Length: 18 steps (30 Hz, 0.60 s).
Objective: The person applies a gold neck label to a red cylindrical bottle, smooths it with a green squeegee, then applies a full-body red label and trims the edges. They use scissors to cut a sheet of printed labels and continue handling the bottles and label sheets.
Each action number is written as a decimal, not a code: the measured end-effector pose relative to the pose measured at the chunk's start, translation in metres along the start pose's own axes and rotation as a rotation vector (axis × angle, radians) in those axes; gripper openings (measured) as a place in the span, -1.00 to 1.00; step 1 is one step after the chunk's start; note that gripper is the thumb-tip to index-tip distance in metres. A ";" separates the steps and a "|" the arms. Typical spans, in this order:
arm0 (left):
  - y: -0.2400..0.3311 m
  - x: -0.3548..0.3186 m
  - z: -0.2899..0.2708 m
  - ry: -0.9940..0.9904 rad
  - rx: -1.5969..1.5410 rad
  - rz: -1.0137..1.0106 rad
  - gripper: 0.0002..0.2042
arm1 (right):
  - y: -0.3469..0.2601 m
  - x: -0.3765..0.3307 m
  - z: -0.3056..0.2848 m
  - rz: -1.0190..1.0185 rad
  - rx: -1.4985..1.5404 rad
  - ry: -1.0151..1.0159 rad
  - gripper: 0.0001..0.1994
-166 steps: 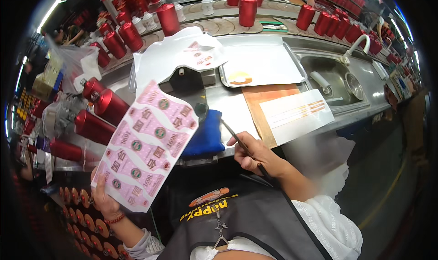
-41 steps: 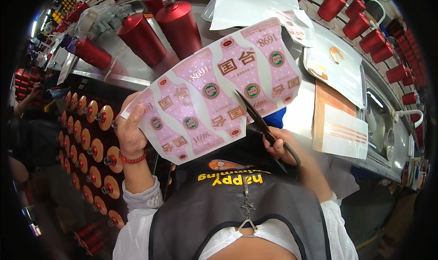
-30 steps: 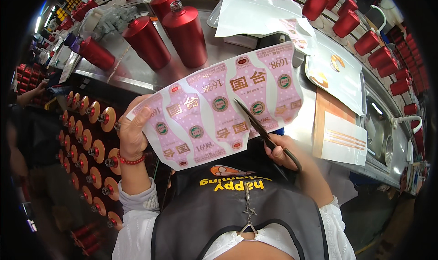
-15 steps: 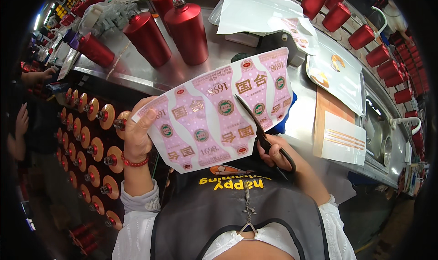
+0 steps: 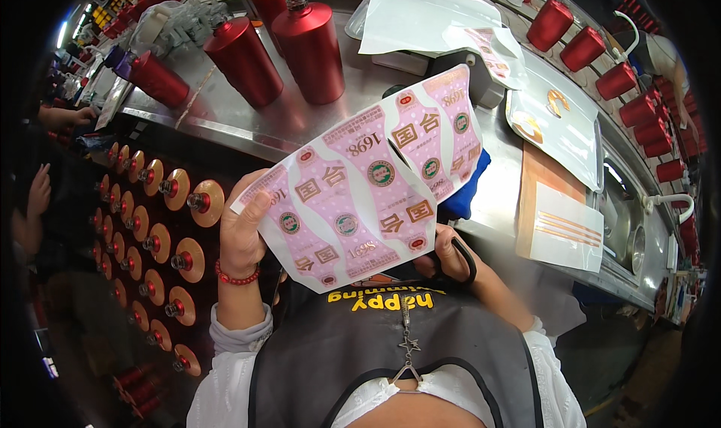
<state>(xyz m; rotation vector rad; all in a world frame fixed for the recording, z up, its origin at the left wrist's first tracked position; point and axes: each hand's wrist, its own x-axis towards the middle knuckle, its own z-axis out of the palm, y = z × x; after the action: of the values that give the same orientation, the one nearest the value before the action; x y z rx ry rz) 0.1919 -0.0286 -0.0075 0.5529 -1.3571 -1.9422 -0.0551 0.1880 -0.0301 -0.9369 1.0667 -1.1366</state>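
A white-backed sheet of pink printed labels [image 5: 381, 174] is held up in front of my apron. My left hand [image 5: 244, 221] pinches its left end, thumb on the printed face. At the lower right, my right hand [image 5: 448, 259] grips black scissors [image 5: 469, 264] by the handles. Most of the blades is behind the sheet; only a dark sliver shows at a cut running in between the label shapes. A bit of blue cloth or plastic [image 5: 473, 191] shows behind the sheet's right end.
Tall red bottles [image 5: 309, 52] stand on the steel table beyond the sheet. A white tray [image 5: 552, 139] with gold pieces and a white card with thin gold strips [image 5: 562, 231] lie at right. Racked bottles [image 5: 186, 261] fill the lower left. More red bottles [image 5: 582, 47] line a conveyor.
The sheet has tilted, its left part shifting right and down, its right end rising. The scissors have moved in behind it, hiding their blades. Red bottles along the right conveyor have shifted.
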 end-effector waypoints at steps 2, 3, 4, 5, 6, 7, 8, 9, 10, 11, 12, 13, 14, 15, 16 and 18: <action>-0.004 -0.003 0.002 -0.004 -0.021 0.001 -0.62 | 0.004 0.003 0.000 -0.048 -0.011 0.002 -0.16; -0.005 -0.004 0.003 0.004 -0.021 -0.003 -0.62 | 0.004 0.004 -0.001 -0.057 -0.016 -0.006 -0.15; -0.005 -0.005 0.004 0.009 -0.027 -0.001 -0.62 | 0.005 0.005 -0.002 -0.066 -0.020 -0.015 -0.15; -0.006 -0.006 0.005 0.014 -0.034 0.002 -0.62 | 0.009 0.006 -0.003 -0.057 0.007 -0.023 -0.16; -0.006 -0.007 0.006 0.018 -0.041 0.004 -0.63 | 0.015 0.007 -0.004 -0.048 0.035 -0.031 -0.16; -0.006 -0.008 0.007 0.026 -0.043 0.006 -0.63 | 0.018 0.007 -0.004 -0.038 0.061 -0.040 -0.17; -0.007 -0.009 0.008 0.034 -0.046 0.007 -0.63 | 0.020 0.007 -0.003 -0.021 0.108 -0.029 -0.17; -0.007 -0.010 0.010 0.041 -0.048 0.009 -0.63 | 0.021 0.007 0.000 -0.004 0.155 -0.017 -0.18; -0.008 -0.011 0.011 0.047 -0.057 0.012 -0.63 | 0.022 0.007 0.002 0.012 0.202 -0.004 -0.19; -0.011 -0.011 0.012 0.053 -0.065 0.014 -0.63 | 0.022 0.009 0.004 0.021 0.229 0.002 -0.14; -0.013 -0.012 0.013 0.058 -0.074 0.016 -0.63 | 0.021 0.011 0.007 0.030 0.256 0.009 -0.09; -0.015 -0.013 0.014 0.067 -0.083 0.019 -0.63 | 0.020 0.012 0.008 0.040 0.283 0.014 -0.03; -0.017 -0.014 0.016 0.075 -0.092 0.021 -0.63 | 0.022 0.012 0.007 0.030 0.280 -0.009 -0.08; -0.018 -0.015 0.017 0.083 -0.101 0.023 -0.63 | 0.025 0.012 0.003 0.019 0.277 -0.032 -0.13; -0.019 -0.015 0.019 0.094 -0.122 0.012 -0.63 | 0.028 0.012 0.001 0.009 0.274 -0.054 -0.17; -0.021 -0.015 0.022 0.116 -0.163 -0.010 -0.63 | 0.032 0.013 0.003 0.004 0.273 -0.039 -0.15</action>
<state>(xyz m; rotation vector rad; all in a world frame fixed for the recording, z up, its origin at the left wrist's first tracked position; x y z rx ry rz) 0.1806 0.0010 -0.0198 0.5848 -1.1141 -1.9756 -0.0439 0.1815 -0.0617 -0.7371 0.8560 -1.2203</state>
